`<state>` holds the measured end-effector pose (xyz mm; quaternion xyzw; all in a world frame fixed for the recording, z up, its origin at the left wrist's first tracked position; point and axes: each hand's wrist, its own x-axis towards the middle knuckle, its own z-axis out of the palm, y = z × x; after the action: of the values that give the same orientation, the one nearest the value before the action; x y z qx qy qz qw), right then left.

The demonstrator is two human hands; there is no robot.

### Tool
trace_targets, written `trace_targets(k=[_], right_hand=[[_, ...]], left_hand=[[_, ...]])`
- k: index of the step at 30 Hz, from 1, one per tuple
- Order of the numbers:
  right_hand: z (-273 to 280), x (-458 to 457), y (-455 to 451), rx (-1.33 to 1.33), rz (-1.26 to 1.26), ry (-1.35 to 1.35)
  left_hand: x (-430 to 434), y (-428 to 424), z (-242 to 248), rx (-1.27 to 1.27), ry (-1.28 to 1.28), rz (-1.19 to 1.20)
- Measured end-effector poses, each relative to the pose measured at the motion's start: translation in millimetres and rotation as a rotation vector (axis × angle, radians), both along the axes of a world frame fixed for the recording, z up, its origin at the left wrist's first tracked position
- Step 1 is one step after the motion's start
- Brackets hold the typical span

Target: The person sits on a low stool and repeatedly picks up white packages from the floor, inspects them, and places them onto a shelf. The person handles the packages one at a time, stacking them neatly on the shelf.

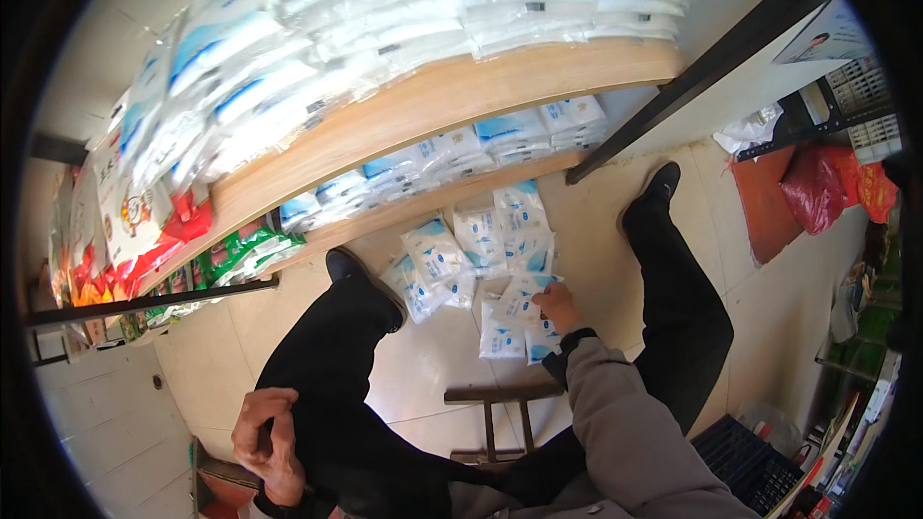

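Observation:
My right hand (pixel 559 308) pinches the edge of a white and blue plastic packet (pixel 520 297), which lies on top of other packets (pixel 502 341) on the tiled floor. Just beyond, several more packets (pixel 479 234) of the same look lie in loose overlapping groups between my feet. What the packets contain cannot be seen. My left hand (pixel 270 440) is held above my left thigh, its fingers loosely bent and a little apart, with nothing visible in it.
Before me stands a shelf unit with a wooden board (pixel 447 83) bearing stacked plastic packets (pixel 404 14). Similar packets (pixel 508 130) line its lower shelf. A wooden stool (pixel 503 395) is between my legs. Red bags (pixel 815 187) lie at right; a dark plastic crate (pixel 750 465) sits lower right.

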<state>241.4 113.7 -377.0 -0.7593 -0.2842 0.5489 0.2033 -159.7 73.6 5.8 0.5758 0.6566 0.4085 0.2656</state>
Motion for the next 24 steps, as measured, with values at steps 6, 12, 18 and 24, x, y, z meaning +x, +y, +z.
trace_targets(k=[6,12,18,24], right_hand=[[82,-34,2,0.196,0.221,0.064],[272,-69,8,0.604,0.468,0.223],[413,-88,-35,0.699,0.588,0.524],[415,-97,-59,0.482,0.289,0.782]], left_hand=[[4,3,-4,0.020,-0.096,-0.022],[6,-3,0,-0.135,-0.255,-0.072],[62,-21,37,-0.463,-1.066,-0.246],[86,-58,13,-0.579,-1.283,-0.209]])
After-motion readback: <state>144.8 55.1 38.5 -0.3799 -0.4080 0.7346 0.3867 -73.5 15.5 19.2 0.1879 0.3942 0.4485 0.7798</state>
